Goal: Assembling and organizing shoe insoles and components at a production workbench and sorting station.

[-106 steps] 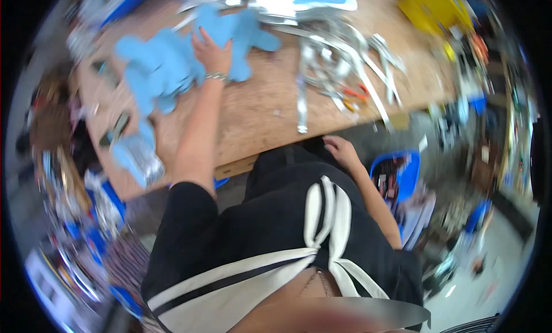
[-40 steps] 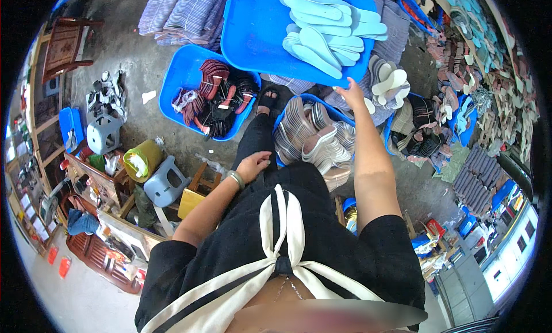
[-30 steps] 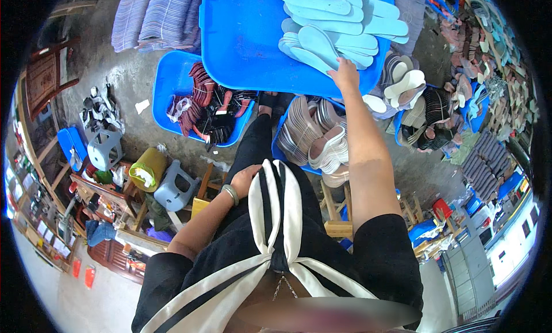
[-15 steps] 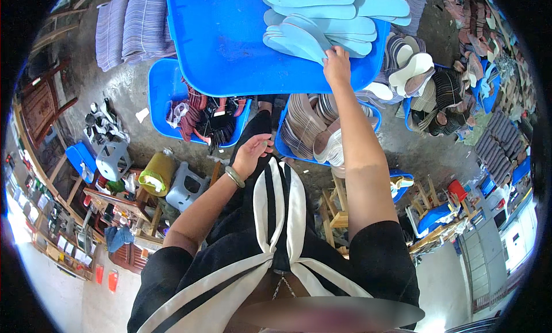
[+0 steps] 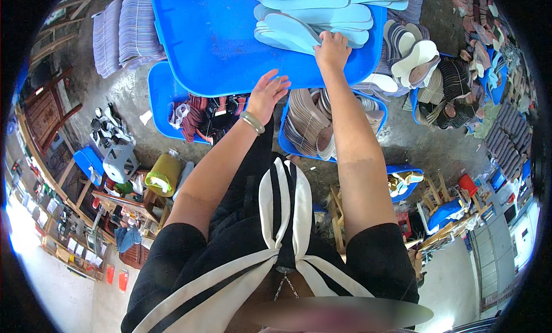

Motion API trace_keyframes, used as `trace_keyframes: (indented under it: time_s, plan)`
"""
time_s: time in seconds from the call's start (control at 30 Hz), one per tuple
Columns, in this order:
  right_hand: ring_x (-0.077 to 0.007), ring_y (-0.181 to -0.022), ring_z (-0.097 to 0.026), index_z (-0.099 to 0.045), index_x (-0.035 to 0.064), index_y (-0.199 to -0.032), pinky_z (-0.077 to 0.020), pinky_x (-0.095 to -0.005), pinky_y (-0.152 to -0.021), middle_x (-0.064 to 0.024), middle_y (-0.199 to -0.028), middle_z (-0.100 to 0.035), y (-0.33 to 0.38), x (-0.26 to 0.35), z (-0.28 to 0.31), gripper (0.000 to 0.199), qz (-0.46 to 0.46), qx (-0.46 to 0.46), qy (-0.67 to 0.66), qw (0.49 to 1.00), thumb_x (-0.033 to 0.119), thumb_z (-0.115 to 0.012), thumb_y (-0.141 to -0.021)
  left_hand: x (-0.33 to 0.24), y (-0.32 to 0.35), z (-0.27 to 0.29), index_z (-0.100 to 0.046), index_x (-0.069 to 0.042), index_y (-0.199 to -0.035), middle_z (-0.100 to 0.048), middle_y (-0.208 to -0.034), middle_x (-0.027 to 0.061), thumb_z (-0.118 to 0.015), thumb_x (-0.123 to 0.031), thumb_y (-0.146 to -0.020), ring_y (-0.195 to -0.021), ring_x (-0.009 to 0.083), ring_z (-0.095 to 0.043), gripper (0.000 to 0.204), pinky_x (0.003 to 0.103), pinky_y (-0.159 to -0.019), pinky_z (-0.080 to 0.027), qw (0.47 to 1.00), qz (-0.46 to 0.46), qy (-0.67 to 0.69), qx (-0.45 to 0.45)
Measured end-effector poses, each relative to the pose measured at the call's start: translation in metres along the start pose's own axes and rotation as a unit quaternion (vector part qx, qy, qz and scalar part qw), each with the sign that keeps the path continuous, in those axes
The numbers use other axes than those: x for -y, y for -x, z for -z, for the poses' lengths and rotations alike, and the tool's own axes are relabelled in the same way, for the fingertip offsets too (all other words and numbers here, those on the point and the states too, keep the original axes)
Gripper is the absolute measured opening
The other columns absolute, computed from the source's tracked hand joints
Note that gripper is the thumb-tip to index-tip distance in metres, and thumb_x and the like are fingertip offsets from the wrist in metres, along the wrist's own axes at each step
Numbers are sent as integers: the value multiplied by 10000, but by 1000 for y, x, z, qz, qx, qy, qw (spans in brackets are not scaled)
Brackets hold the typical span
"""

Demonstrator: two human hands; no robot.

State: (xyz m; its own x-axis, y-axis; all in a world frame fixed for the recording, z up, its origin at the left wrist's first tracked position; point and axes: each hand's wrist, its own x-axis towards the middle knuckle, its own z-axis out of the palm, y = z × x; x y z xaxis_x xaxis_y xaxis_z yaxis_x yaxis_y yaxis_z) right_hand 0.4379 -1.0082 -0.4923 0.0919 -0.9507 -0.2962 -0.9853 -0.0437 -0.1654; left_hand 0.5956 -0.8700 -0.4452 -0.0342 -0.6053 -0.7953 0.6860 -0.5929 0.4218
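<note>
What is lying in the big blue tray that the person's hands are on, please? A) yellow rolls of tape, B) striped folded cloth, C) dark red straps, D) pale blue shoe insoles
D: a heap of pale blue shoe insoles lies in the big blue tray, with the right hand on the tray's near rim beside them and the left hand at the rim further left.
</note>
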Motion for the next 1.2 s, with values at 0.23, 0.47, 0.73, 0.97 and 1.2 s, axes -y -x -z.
trace_keyframes:
  time_s: [0.23, 0.47, 0.73, 0.97, 1.2]
  plan:
    - [-284, -942, -577, -603, 123, -975, -428, -418, -826, -85, -908, -616, 23, -15, -13, 273, 78, -24, -91, 992, 152, -684, -716, 11, -18, -22, -244, -12, -1382, -463, -1285, 196, -599, -178, -884, -1210, 278, -461, 634, 381, -1016, -374, 1000, 18, -1, -13]
    - [-300, -917, -590, -623, 117, -981, -475, -395, -755, -94, -955, -632, 76, 47, 29, 221, 164, -11, -279, 946, 187, -645, -773, -4, -34, -11, -421, 17, -1161, -551, -1031, 99, -708, -235, -792, -910, 167, -548, 530, 327, -792, -459, 989, -141, 44, -31]
    - [-375, -1014, -540, -563, 41, -1064, -458, -446, -839, -199, -1030, -580, 9, -38, -13, 373, -56, 8, -62, 996, 208, -690, -756, -45, -13, 7, -525, -34, -1021, -607, -897, 110, -672, -324, -814, -782, 208, -594, 385, 354, -695, -501, 989, 34, 110, -95]
    - [-385, -1008, -554, -431, 65, -1178, -475, -423, -828, -223, -1091, -562, 16, -51, -40, 563, -105, 44, -136, 984, 211, -717, -716, -34, -16, 4, -532, -32, -1065, -619, -981, 95, -681, -339, -803, -855, 195, -601, 430, 343, -751, -490, 998, 36, -1, -56]
    - [-297, -841, -636, -632, 66, -919, -487, -386, -731, -109, -901, -666, 16, -57, -20, 221, -117, 79, -157, 977, 195, -685, -748, -16, -34, -10, -172, 64, -1383, -576, -1127, 195, -777, -490, -650, -1017, 282, -570, 1100, 351, -862, -454, 954, 30, -213, -207]
